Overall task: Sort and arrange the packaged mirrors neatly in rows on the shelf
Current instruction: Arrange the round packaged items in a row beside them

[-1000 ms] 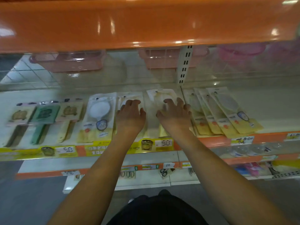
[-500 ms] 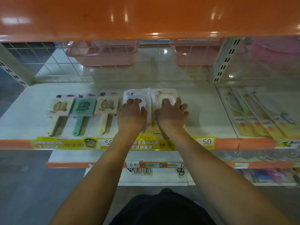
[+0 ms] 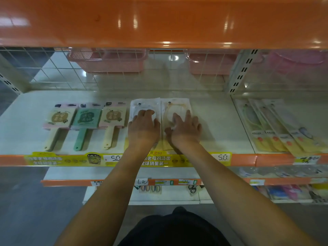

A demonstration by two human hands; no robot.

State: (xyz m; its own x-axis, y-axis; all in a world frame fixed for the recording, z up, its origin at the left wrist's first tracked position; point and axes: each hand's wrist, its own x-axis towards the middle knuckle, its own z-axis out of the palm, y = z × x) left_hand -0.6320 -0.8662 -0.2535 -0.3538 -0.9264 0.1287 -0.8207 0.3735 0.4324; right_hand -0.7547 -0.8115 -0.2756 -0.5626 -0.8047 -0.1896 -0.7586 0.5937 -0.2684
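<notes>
Packaged mirrors in flat clear plastic sleeves lie under both hands at the middle of the frame, on the white shelf [image 3: 213, 121]. The left hand [image 3: 143, 128] rests palm-down, fingers gently bent, on the white round-mirror packet [image 3: 142, 105]; the right hand [image 3: 184, 130] lies with fingers spread flat on the cream round-mirror packet [image 3: 177, 105]. Neither grip pinches anything; both simply press. The two packets touch edge to edge and sit square to the shelf front.

A second ago these packets lay among a looser, overlapping cluster; half a second ago they were already side by side under the hands, and they have stayed so since. I judge the pair aligned, the hands only settling it.

Outward to the left, just beside the white packet, stand three square handled mirrors in a neat row: a beige one [image 3: 58, 118], a green one [image 3: 87, 118] and another beige one [image 3: 114, 116]. Well apart at the right of the frame, four long yellow-based packets [image 3: 276, 128] overlap in a slanted fan, likely still needing straightening.
</notes>
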